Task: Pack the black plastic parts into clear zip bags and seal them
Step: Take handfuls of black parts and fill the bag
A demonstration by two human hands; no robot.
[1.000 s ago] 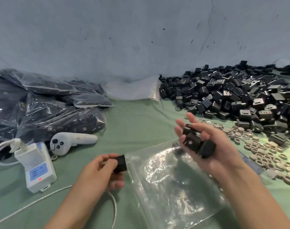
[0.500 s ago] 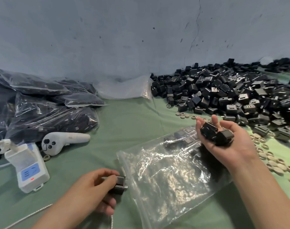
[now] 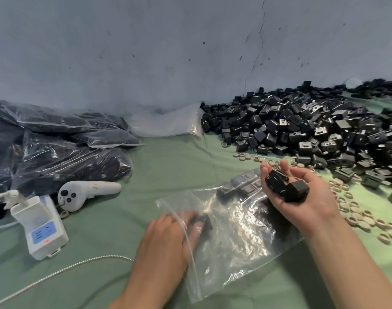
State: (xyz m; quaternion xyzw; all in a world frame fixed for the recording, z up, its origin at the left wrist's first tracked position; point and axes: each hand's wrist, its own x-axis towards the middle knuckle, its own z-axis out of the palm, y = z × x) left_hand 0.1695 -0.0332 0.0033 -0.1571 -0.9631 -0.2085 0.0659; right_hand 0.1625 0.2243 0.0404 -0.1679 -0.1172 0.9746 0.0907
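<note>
A clear zip bag (image 3: 239,237) lies flat on the green cloth, its open mouth at the left. My left hand (image 3: 168,237) reaches into that mouth, its fingers inside the bag holding a black plastic part (image 3: 205,219). A few black parts (image 3: 241,186) lie at the bag's far end. My right hand (image 3: 302,197) hovers palm up over the bag's far right corner, cupping several black parts (image 3: 284,186). A big heap of loose black parts (image 3: 313,130) fills the back right.
Filled, sealed bags (image 3: 56,148) are stacked at the left, with empty clear bags (image 3: 166,123) against the blue wall. A white controller (image 3: 85,192), a white device (image 3: 38,226) with a braided cable (image 3: 63,270), and several beige rings (image 3: 355,212) lie around.
My left hand moved right and pushed its black part through the bag's mouth. My right hand, still cupping parts, drifted slightly right over the bag's far end.
</note>
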